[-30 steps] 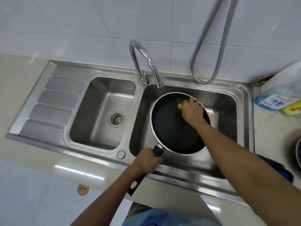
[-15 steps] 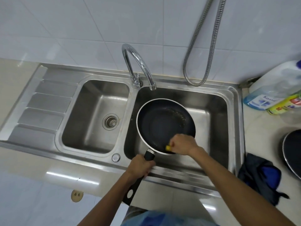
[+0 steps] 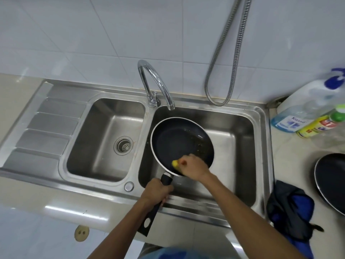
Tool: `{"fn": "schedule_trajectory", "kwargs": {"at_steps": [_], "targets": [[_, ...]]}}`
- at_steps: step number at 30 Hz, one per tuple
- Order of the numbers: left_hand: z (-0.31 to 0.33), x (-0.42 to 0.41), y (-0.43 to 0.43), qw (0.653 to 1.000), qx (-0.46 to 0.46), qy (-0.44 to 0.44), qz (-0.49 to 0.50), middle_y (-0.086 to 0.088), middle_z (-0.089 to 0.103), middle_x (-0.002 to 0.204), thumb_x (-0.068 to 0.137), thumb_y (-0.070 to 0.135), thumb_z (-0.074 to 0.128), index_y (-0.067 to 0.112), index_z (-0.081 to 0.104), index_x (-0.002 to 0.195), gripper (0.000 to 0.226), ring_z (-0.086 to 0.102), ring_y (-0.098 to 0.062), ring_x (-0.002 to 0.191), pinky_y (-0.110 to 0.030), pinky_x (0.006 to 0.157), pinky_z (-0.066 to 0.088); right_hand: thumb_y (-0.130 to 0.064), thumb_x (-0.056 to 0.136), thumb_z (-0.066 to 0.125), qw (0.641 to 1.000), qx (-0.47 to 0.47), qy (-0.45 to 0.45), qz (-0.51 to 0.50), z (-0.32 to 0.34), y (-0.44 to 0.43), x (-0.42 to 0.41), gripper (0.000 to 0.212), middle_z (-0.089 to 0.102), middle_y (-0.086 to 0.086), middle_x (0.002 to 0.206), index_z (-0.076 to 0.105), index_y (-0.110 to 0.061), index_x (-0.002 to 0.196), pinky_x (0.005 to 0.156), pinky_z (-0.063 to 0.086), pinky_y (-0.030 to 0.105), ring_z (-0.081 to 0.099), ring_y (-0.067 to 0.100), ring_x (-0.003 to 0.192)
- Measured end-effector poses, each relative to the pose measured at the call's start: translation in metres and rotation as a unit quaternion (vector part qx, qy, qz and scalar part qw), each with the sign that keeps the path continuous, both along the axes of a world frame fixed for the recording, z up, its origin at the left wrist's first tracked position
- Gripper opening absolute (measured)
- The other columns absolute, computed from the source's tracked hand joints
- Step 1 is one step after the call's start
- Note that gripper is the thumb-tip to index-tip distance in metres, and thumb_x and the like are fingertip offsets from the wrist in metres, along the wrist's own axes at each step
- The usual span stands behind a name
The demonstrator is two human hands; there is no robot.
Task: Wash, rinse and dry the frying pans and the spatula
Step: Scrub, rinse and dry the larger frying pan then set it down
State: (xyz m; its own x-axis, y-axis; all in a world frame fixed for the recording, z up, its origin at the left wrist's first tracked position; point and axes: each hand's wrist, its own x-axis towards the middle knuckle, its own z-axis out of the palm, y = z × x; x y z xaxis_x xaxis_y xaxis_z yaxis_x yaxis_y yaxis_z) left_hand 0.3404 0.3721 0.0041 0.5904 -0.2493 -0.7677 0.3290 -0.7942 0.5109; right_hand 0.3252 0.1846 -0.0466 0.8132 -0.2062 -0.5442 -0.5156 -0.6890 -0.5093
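Centre of frame, right basin of the steel sink (image 3: 242, 146): the frying pan (image 3: 179, 144) is held over it, dark inside facing up; greasy specks show on its right inner side. I can't tell whether it rests on the basin floor. I see no water running from the tap (image 3: 155, 85).

Left hand (image 3: 155, 191) wraps the black handle (image 3: 153, 215) at lower centre, fingers curled round it; right hand (image 3: 194, 168) pinches a yellow sponge (image 3: 175, 163) against the pan's near inner rim.

Step, as I judge it: washing, the scrub of the first pan; rinse and dry not yet done. The second pan (image 3: 330, 182) lies on the counter at the right edge, partly cut off; it looks untouched, so I put the task at an early stage. Spatula: not in view on my feed.

Next move, my reading: the sponge has to cross to the specked right side with firm pressure while the left hand braces the handle against twisting; then tap on for the rinse. A dark cloth with blue patches (image 3: 291, 208) lies at lower right beside the sink; likely for drying, though I can't confirm.

Writing: the clear bottle of blue liquid (image 3: 295, 122) at upper right has a label reading something like "Kosa", end letters blurred; the yellow bottle with a green cap (image 3: 317, 128) just beside it has red print too smeared to read.
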Motion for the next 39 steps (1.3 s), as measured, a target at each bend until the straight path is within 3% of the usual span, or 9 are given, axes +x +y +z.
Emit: {"fn": "schedule_trajectory", "kwargs": {"at_steps": [6,11,15,18,21,24,28,35,39], "targets": [[-0.001,-0.004,0.005,1.0,-0.018,0.02,0.014,-0.004,0.058,0.047,0.083,0.016,0.069,0.01,0.063,0.056,0.029,0.05,-0.016,0.04,-0.025,0.048,0.044,-0.044,0.095,0.057,0.994,0.106,-0.006,0.031,0.017,0.012,-0.008,0.025,0.071,0.001,0.108,0.069,-0.024,0.104,0.085,0.05,0.034,0.063,0.021,0.098],[-0.007,-0.009,0.004,0.999,-0.03,0.026,0.011,-0.005,0.058,0.048,0.085,0.022,0.071,0.01,0.063,0.054,0.034,0.052,-0.018,0.043,-0.026,0.052,0.045,-0.059,0.085,0.063,0.991,0.061,0.019,0.117,0.028,-0.03,-0.029,0.029,0.068,-0.007,0.097,0.065,-0.031,0.094,0.077,0.051,0.036,0.062,0.017,0.089],[-0.01,-0.012,-0.002,0.998,-0.043,0.039,0.005,-0.003,0.054,0.045,0.089,0.025,0.072,0.01,0.06,0.054,0.04,0.049,-0.014,0.039,-0.024,0.046,0.043,-0.058,0.082,0.069,0.991,0.035,-0.001,0.13,0.04,-0.054,-0.045,0.032,0.062,-0.008,0.101,0.064,-0.033,0.101,0.082,0.051,0.036,0.059,0.013,0.094],[-0.008,-0.011,-0.007,0.997,-0.043,0.061,0.035,-0.006,0.051,0.047,0.088,0.03,0.072,0.009,0.058,0.054,0.042,0.045,-0.017,0.038,-0.024,0.042,0.04,-0.055,0.082,0.071,0.995,0.038,-0.055,0.068,0.05,-0.066,-0.053,0.027,0.063,-0.01,0.1,0.065,-0.035,0.098,0.083,0.05,0.033,0.058,0.008,0.092],[-0.004,-0.008,-0.011,0.994,-0.051,0.084,0.052,-0.005,0.047,0.045,0.09,0.035,0.069,0.009,0.055,0.055,0.045,0.041,-0.016,0.037,-0.023,0.043,0.037,-0.048,0.085,0.074,0.986,0.088,-0.128,-0.065,0.066,-0.078,-0.06,0.019,0.068,-0.014,0.092,0.068,-0.032,0.093,0.075,0.048,0.023,0.061,0.003,0.085],[0.002,-0.004,-0.014,0.988,-0.073,0.112,0.073,-0.004,0.045,0.05,0.091,0.04,0.067,0.009,0.057,0.067,0.041,0.04,-0.015,0.039,-0.023,0.042,0.036,-0.042,0.089,0.073,0.945,0.157,-0.191,-0.215,0.08,-0.089,-0.066,0.015,0.069,-0.011,0.085,0.071,-0.027,0.091,0.066,0.044,0.017,0.06,0.001,0.074],[0.009,0.001,-0.016,0.984,-0.094,0.13,0.075,0.0,0.046,0.048,0.091,0.043,0.068,0.012,0.057,0.07,0.039,0.038,-0.013,0.04,-0.022,0.04,0.035,-0.04,0.091,0.071,0.866,0.229,-0.229,-0.38,0.088,-0.095,-0.073,0.017,0.07,0.007,0.088,0.073,-0.023,0.091,0.062,0.043,0.03,0.058,0.012,0.076],[0.012,-0.003,-0.018,0.974,-0.132,0.17,0.074,0.0,0.041,0.049,0.089,0.043,0.07,0.017,0.052,0.062,0.042,0.034,-0.013,0.042,-0.024,0.043,0.031,-0.036,0.093,0.07,0.809,0.275,-0.224,-0.469,0.093,-0.092,-0.081,0.019,0.069,0.01,0.103,0.071,-0.018,0.101,0.07,0.047,0.036,0.063,0.016,0.087],[0.01,-0.008,-0.016,0.955,-0.17,0.223,0.095,0.0,0.035,0.049,0.092,0.036,0.07,0.016,0.05,0.062,0.041,0.031,-0.011,0.04,-0.024,0.041,0.027,-0.04,0.091,0.071,0.8,0.274,-0.216,-0.489,0.092,-0.093,-0.082,0.022,0.069,0.003,0.108,0.07,-0.023,0.105,0.073,0.053,0.035,0.065,0.02,0.097]]}}
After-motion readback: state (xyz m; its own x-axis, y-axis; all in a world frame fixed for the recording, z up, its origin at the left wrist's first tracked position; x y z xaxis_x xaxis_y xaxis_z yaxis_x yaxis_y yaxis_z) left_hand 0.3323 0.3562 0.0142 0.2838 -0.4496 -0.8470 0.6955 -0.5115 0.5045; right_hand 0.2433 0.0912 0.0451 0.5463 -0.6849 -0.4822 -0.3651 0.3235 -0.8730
